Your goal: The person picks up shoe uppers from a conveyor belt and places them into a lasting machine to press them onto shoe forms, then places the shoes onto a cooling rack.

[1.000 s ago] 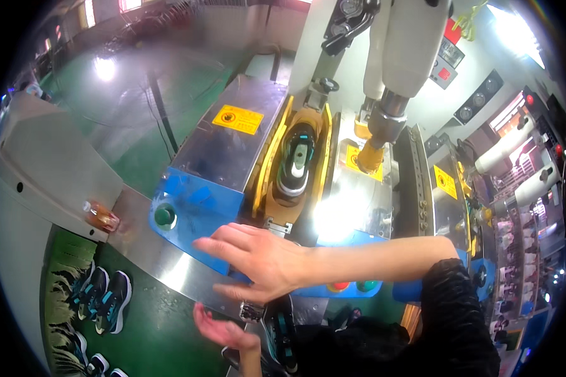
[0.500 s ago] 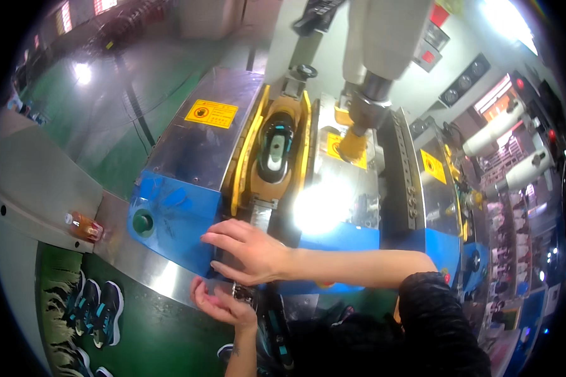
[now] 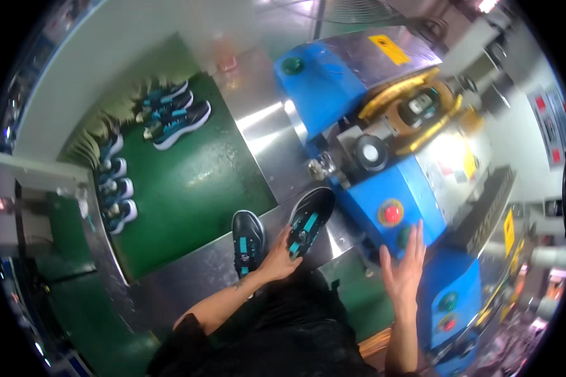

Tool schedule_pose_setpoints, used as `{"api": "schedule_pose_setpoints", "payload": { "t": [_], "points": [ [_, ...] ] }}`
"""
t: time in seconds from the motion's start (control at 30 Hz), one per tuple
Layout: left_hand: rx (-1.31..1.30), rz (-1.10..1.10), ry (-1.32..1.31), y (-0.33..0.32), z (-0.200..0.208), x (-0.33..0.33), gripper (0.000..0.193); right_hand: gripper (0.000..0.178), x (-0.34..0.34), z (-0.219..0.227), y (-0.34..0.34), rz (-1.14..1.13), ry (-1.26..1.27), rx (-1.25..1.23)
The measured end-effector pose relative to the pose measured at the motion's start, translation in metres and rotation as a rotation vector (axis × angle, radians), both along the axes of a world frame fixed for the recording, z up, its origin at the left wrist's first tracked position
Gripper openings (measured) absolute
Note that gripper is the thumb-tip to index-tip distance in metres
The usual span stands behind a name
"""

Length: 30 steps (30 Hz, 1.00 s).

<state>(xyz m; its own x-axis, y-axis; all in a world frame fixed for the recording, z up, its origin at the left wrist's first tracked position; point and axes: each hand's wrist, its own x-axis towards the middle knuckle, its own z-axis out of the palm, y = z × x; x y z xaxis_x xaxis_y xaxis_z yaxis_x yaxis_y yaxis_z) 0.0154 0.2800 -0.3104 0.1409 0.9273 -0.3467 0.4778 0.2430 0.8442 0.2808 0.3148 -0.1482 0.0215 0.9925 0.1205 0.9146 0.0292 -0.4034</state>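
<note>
My left hand (image 3: pixel 280 261) is closed on a black sneaker (image 3: pixel 314 204) with teal stripes, at the metal ledge by the machine. A matching sneaker (image 3: pixel 248 231) stands just left of it. Out to the right, my right hand (image 3: pixel 404 270) is open with fingers stretched, holding nothing. Its fingertips are over or near a green button (image 3: pixel 404 236) on the machine's blue front; whether they touch it I cannot tell. Beside that sits a red button (image 3: pixel 391 213). Between yellow side bars, a dark shoe (image 3: pixel 419 107) rests sole up in the machine's brown cradle.
Several more teal and black sneakers (image 3: pixel 181 124) stand on the green surface at left, by its fringed edge. A second green button (image 3: pixel 292 66) is on the machine's far blue block. Another blue station (image 3: pixel 456 276) with buttons stands at right.
The view has swung toward the green surface. My hands, close together before, are now apart: the left has taken hold of a sneaker, and the right has moved to the near blue block.
</note>
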Motion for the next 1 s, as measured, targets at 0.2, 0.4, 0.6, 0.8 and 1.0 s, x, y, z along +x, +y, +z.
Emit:
{"api": "schedule_pose_setpoints", "payload": {
  "t": [0.2,0.4,0.6,0.8,1.0],
  "points": [
    [-0.488,0.181,-0.491,-0.054,0.095,0.01,0.059,0.075,0.001,-0.026,-0.134,0.004,0.905,-0.284],
    [-0.27,-0.049,-0.254,-0.162,0.183,0.081,0.073,0.076,-0.004,-0.112,-0.202,0.08,2.2,-0.914],
    [0.248,-0.536,-0.425,-0.137,0.219,0.082,0.084,0.066,-0.014,-0.041,-0.237,0.072,2.41,-0.842],
    [0.342,-0.45,-0.636,-0.098,0.22,0.092,0.05,0.059,-0.044,-0.018,-0.227,0.036,2.742,-0.94],
    [0.119,-0.258,-0.766,-0.074,0.23,0.099,0.035,0.076,-0.059,-0.005,-0.214,-0.206,2.46,-0.824]
  ]
}}
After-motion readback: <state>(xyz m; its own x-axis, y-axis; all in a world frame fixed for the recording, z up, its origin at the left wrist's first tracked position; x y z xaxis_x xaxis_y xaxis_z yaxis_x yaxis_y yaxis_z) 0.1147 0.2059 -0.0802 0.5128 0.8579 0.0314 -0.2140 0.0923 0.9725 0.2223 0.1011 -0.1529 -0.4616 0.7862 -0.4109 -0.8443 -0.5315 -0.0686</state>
